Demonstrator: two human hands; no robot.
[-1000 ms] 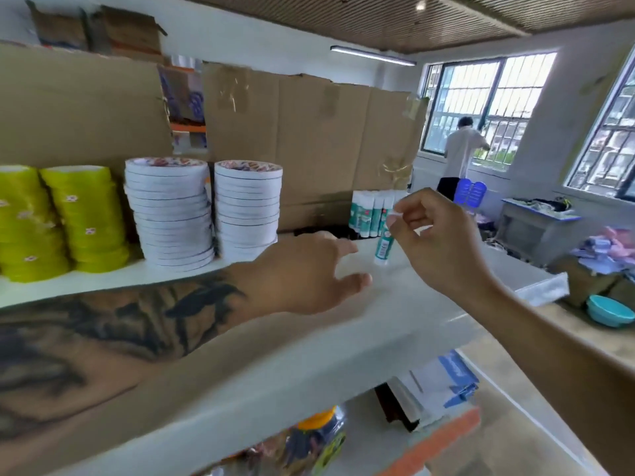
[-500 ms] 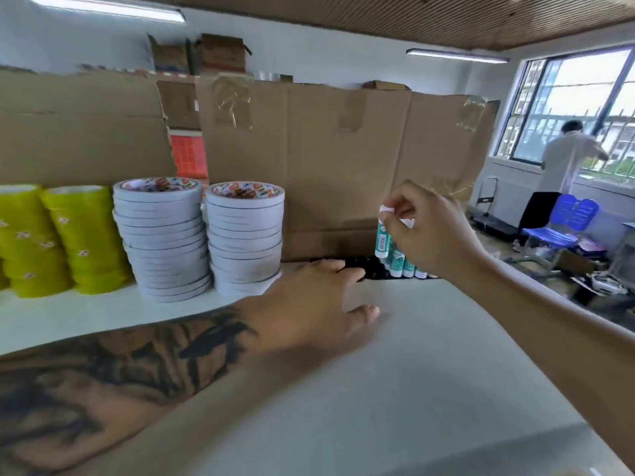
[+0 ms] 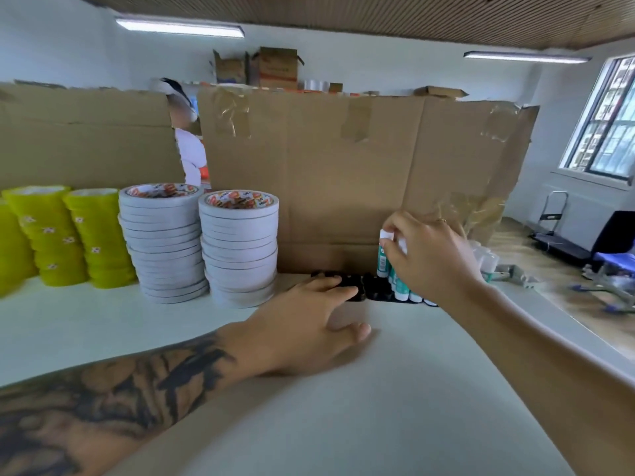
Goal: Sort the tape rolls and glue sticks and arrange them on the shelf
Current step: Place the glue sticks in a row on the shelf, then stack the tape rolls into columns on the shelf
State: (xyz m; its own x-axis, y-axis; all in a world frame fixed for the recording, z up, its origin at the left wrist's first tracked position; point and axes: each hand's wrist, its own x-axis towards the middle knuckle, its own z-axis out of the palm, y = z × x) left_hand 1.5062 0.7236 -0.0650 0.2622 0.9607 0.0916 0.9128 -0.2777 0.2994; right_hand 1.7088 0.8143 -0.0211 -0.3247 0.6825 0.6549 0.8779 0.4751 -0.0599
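White-capped glue stick (image 3: 383, 257) upright, long axis vertical, cap up, base at black tray (image 3: 377, 293) by cardboard (image 3: 343, 187) at shelf (image 3: 309, 407) back. Right hand (image 3: 429, 259) pinches its cap. Left hand (image 3: 309, 324) relaxed, flat on shelf, fingertips touching tray. 2 white tape stacks (image 3: 202, 242) left of tray; yellow rolls (image 3: 68, 235) further left.

White shelf (image 3: 103, 324) carries tape stacks (image 3: 238, 249) (yellow, white), black tray (image 3: 376, 292), glue sticks (image 3: 400, 290).

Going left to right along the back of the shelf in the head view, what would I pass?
Yellow tape stacks → white tape stacks → black tray → glue sticks, one held by the right hand.
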